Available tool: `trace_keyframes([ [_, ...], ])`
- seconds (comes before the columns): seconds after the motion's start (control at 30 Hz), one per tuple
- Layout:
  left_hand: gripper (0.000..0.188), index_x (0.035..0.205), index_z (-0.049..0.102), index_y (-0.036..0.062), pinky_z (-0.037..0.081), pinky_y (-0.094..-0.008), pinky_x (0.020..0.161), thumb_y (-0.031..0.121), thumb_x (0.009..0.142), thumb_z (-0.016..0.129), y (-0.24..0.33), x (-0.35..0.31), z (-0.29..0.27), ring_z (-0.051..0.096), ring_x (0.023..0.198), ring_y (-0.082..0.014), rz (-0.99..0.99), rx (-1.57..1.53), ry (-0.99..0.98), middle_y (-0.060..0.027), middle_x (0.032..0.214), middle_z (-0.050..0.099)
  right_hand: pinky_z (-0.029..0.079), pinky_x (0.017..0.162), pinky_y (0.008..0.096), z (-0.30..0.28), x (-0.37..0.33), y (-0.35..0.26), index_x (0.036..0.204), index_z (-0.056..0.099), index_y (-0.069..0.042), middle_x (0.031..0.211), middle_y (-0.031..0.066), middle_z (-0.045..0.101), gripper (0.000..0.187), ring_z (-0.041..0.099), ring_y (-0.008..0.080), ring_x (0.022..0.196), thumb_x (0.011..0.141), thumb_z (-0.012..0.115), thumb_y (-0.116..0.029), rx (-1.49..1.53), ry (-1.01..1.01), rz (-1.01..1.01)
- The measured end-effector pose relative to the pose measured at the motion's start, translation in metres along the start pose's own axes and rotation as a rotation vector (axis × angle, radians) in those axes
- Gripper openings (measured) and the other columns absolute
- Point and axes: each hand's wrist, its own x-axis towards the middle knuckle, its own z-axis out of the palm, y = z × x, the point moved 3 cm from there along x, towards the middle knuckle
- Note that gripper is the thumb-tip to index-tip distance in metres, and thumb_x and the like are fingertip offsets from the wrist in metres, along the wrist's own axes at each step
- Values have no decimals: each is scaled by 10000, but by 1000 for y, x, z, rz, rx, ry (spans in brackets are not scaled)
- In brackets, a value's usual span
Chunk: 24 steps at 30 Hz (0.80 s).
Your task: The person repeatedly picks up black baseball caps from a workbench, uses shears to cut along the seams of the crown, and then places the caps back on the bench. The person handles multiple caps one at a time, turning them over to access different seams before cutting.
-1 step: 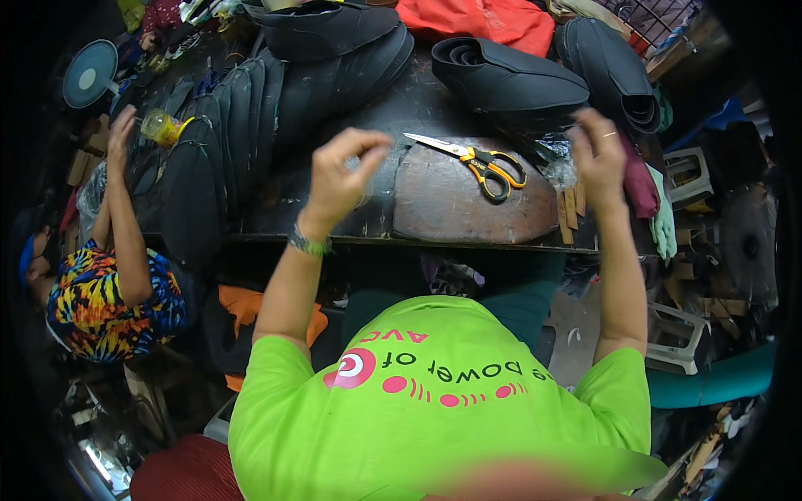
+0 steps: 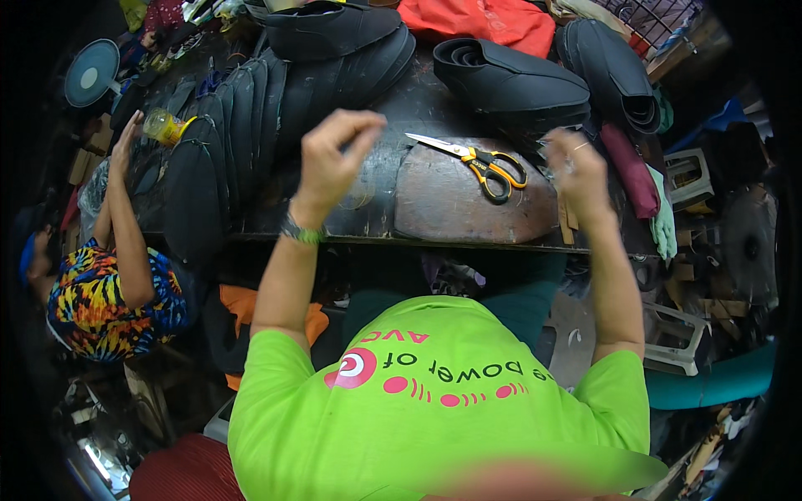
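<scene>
My left hand (image 2: 332,160) is raised over the near part of the dark table, thumb and fingers brought together in a pinch. What it holds, if anything, is too fine to make out. A faint thin loop shows below it. My right hand (image 2: 578,174) hovers past the right end of a worn wooden board (image 2: 434,204), its fingers curled in and slightly blurred. Whatever lies in them is hidden. Between the hands, scissors (image 2: 484,165) with black and yellow handles rest on the board, blades slightly parted and pointing left.
Black shoe uppers (image 2: 511,79) are nested in stacks at the back. A long row of black pieces (image 2: 196,179) leans at the left, beside a yellow-labelled jar (image 2: 161,127). Another person (image 2: 117,292) sits at far left. A maroon roll (image 2: 628,171) lies at right.
My right hand has moved left and a little toward me, over the board's right end. My left hand has shifted slightly left. The scissors lie as before.
</scene>
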Motion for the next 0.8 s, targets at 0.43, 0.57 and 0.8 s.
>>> trace_keyframes([
  [0.43, 412, 1111, 690, 90, 376, -478, 1052, 189, 730, 813, -2, 138, -98, 525, 1242, -288, 252, 949, -201, -82, 1132, 667, 496, 907, 445, 63, -29, -57, 1154, 633, 17, 1055, 199, 620, 342, 594, 384, 1052, 836, 684, -99, -207, -169, 194],
  [0.57, 304, 1044, 729, 83, 514, -383, 854, 238, 795, 806, 58, 96, -99, 671, 951, -266, 456, 801, -74, -91, 963, 702, 495, 901, 469, 64, -22, -55, 1071, 659, 40, 1048, 209, 618, 298, 607, 396, 1023, 823, 674, -125, -247, -251, 231],
  [0.8, 304, 1010, 709, 64, 494, -361, 599, 251, 791, 807, 85, -61, -14, 620, 657, -257, 261, 431, -489, -80, 779, 606, 521, 819, 500, 41, -24, -58, 971, 704, -13, 920, 255, 694, 260, 674, 411, 885, 798, 657, -201, -286, -436, 393],
])
